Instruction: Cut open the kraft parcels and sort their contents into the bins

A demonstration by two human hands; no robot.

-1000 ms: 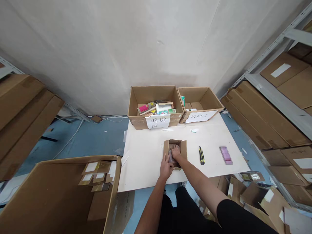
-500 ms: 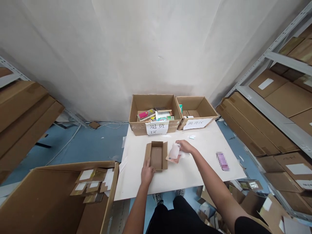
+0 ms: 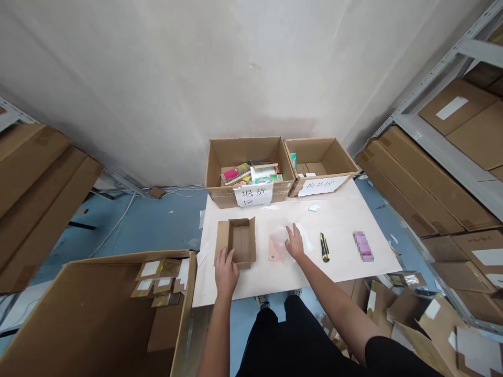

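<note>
A small open cardboard box (image 3: 239, 240) lies on the white table top (image 3: 341, 272), with nothing visible inside it. My left hand (image 3: 226, 269) rests against the box's near left corner, fingers curled on its edge. To the right lies a flat pink item in a clear plastic bag (image 3: 280, 245). My right hand (image 3: 295, 242) lies on the bag's right part with its fingers stretched out flat.
A yellow-and-black utility knife (image 3: 324, 247) and a pink blurred item (image 3: 363, 246) lie to the right. Two labelled cartons (image 3: 248, 170) (image 3: 322, 162) stand at the far edge. A large open carton (image 3: 98, 314) is near left. Shelves of cartons (image 3: 432, 183) flank both sides.
The small box has slid left with my left hand. My right hand took the bagged pink item out of the box and set it down flat on the table.
</note>
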